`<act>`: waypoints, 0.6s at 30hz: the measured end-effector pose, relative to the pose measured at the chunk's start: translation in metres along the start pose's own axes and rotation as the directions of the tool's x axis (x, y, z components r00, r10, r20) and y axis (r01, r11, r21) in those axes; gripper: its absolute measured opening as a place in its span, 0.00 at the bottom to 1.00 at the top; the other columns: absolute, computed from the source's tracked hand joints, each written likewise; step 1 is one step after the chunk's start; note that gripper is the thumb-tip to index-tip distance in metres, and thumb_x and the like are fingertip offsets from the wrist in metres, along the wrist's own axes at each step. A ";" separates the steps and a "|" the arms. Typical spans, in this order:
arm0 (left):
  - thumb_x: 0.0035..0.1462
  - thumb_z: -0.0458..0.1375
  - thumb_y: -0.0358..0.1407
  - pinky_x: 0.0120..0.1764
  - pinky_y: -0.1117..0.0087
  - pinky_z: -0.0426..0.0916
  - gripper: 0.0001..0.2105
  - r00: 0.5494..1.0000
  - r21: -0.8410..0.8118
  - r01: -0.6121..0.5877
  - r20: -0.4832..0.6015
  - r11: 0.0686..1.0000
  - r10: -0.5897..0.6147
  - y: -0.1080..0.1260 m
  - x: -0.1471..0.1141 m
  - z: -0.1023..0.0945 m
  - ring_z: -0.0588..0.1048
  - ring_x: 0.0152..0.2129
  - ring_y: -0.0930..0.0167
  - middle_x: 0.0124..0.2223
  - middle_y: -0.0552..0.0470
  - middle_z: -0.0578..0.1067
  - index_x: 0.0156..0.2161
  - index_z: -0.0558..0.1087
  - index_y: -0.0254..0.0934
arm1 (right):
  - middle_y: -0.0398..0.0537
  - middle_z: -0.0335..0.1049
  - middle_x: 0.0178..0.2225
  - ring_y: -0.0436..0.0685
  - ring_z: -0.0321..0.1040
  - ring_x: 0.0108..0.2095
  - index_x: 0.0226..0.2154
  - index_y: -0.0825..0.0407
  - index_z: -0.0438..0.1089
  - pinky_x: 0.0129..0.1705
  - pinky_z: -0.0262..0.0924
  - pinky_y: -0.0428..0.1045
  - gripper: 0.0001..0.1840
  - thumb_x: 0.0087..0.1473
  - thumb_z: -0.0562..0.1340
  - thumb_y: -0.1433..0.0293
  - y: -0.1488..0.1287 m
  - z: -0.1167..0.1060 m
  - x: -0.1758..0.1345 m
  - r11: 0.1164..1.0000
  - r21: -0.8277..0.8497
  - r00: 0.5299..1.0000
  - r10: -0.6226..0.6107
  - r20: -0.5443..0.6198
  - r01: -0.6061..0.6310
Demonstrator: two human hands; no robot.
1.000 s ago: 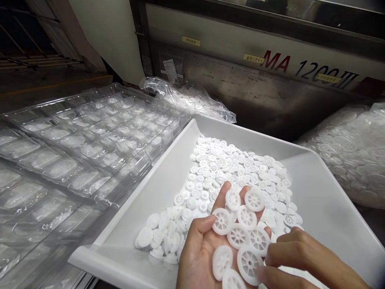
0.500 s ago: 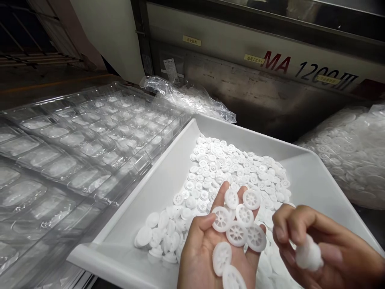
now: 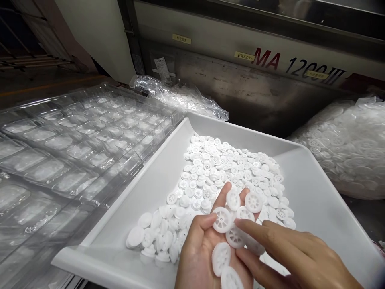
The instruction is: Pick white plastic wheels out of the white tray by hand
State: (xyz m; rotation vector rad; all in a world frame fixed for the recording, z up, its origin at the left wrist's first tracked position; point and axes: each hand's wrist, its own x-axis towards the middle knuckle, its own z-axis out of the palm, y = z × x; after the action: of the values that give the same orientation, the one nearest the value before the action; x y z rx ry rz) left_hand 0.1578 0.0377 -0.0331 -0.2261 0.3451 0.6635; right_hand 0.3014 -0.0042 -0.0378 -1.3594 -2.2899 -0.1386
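My left hand [image 3: 204,253] lies palm up over the near edge of a white tray [image 3: 315,200], cupping several white plastic gear wheels [image 3: 223,219]. My right hand [image 3: 288,253] reaches across from the right, its fingertips touching the wheels on the left palm; whether it still holds a wheel is hidden. A heap of the same white wheels [image 3: 222,168] fills the middle of the tray.
Clear plastic blister trays [image 3: 75,140] with many pockets cover the surface to the left. A crumpled clear bag [image 3: 180,96] lies behind the tray. A large bag of white wheels [image 3: 345,144] sits at the right. A grey machine panel [image 3: 270,68] stands behind.
My right hand, which was lifted to the right holding a white wheel, has come back over the left palm with fingers stretched onto the wheels. The view shifted slightly right.
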 end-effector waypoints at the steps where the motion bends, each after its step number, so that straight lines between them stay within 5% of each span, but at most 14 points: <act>1: 0.56 0.45 0.40 0.48 0.60 0.60 0.28 1.000 0.002 0.004 -0.003 1.000 -0.004 0.000 0.000 0.001 0.70 0.46 0.63 0.56 0.49 0.67 0.62 0.50 0.48 | 0.41 0.71 0.25 0.50 0.71 0.23 0.45 0.52 0.63 0.15 0.58 0.41 0.11 0.58 0.55 0.71 0.000 0.001 0.000 0.998 0.050 1.000 0.026 -0.005 -0.025; 9: 0.56 0.47 0.38 0.48 0.59 0.61 0.32 0.996 -0.070 -0.071 -0.067 0.995 0.066 -0.002 -0.003 0.005 0.68 0.50 0.62 0.58 0.49 0.65 0.63 0.39 0.48 | 0.31 0.56 0.18 0.43 0.55 0.14 0.39 0.48 0.62 0.13 0.50 0.38 0.15 0.49 0.65 0.73 -0.006 -0.005 0.006 0.899 0.366 0.971 0.225 0.083 -0.239; 18: 0.53 0.49 0.35 0.47 0.62 0.61 0.29 0.989 -0.104 -0.103 -0.121 0.989 0.090 -0.004 -0.001 0.009 0.74 0.44 0.62 0.51 0.44 0.73 0.62 0.52 0.41 | 0.31 0.62 0.21 0.42 0.60 0.16 0.37 0.49 0.63 0.19 0.57 0.35 0.17 0.44 0.67 0.77 -0.005 -0.007 0.006 0.908 0.367 0.980 0.186 0.074 -0.201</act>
State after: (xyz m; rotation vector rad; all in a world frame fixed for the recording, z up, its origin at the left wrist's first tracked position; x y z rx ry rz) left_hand 0.1614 0.0372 -0.0241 -0.3563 0.4336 0.7681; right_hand 0.2975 -0.0045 -0.0280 -1.3786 -2.0572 0.3740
